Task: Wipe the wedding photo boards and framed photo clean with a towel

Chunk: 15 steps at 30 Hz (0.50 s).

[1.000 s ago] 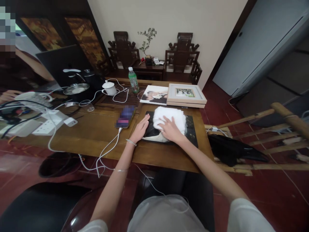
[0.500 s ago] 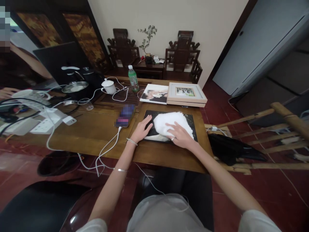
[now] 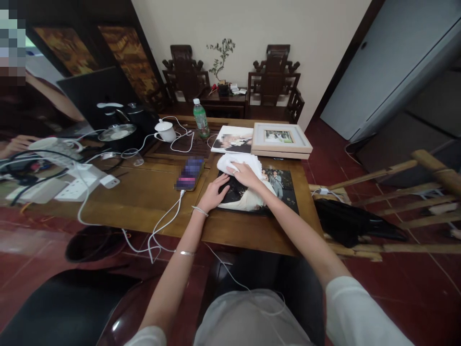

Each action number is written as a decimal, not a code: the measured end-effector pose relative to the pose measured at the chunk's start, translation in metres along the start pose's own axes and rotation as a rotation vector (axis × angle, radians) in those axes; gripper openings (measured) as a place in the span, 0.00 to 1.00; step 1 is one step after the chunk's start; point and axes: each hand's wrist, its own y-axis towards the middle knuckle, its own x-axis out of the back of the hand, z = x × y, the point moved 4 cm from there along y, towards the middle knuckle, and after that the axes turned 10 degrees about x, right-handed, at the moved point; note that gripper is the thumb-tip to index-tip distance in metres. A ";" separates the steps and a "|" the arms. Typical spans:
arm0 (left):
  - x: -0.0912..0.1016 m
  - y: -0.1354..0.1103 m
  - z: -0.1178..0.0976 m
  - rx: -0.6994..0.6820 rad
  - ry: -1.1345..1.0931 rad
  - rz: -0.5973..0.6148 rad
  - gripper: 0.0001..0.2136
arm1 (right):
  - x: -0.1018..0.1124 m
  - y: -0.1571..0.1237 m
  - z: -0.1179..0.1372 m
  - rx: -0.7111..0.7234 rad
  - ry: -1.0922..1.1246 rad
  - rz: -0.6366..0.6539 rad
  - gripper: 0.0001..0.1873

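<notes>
A dark photo print lies flat on the wooden table in front of me. My left hand rests flat on its left edge, fingers spread. My right hand presses a white cloth against the print's far left corner, fingers laid over the cloth. Most of the print's picture shows to the right of my right arm.
Behind the print are a second photo print and a light framed picture. A phone on a white cable lies left of my hands. A green bottle, teacup, kettle and power strip stand further left. Another person's arm shows at far left.
My right hand has slid the white cloth from the print's middle and right side to its far left corner, uncovering the picture. My left hand has stayed on the left edge.
</notes>
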 end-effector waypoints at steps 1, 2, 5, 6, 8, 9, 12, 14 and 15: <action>0.000 0.000 -0.001 -0.003 -0.001 0.000 0.21 | 0.002 -0.005 -0.003 -0.006 0.005 0.001 0.26; 0.000 0.000 -0.001 -0.008 -0.001 0.001 0.21 | 0.005 -0.012 -0.008 -0.016 0.006 -0.001 0.26; 0.001 0.000 -0.003 -0.018 -0.013 0.007 0.21 | 0.023 -0.042 -0.033 -0.063 -0.017 -0.027 0.27; 0.001 0.000 -0.003 -0.018 -0.021 0.006 0.21 | 0.031 -0.053 -0.042 -0.079 -0.032 -0.041 0.27; 0.001 0.001 -0.002 -0.013 -0.039 0.001 0.21 | 0.047 -0.074 -0.060 -0.102 -0.066 -0.070 0.25; 0.001 0.001 -0.001 -0.009 -0.045 -0.001 0.21 | 0.053 -0.085 -0.067 -0.109 -0.080 -0.083 0.24; 0.001 0.001 0.000 -0.003 -0.049 0.002 0.21 | 0.061 -0.120 -0.071 -0.051 -0.141 -0.080 0.19; 0.001 0.000 0.000 -0.006 -0.044 0.001 0.22 | 0.058 -0.145 -0.058 0.041 -0.198 -0.052 0.17; 0.002 0.000 -0.001 -0.010 -0.041 -0.006 0.22 | 0.054 -0.159 -0.047 0.092 -0.222 -0.033 0.16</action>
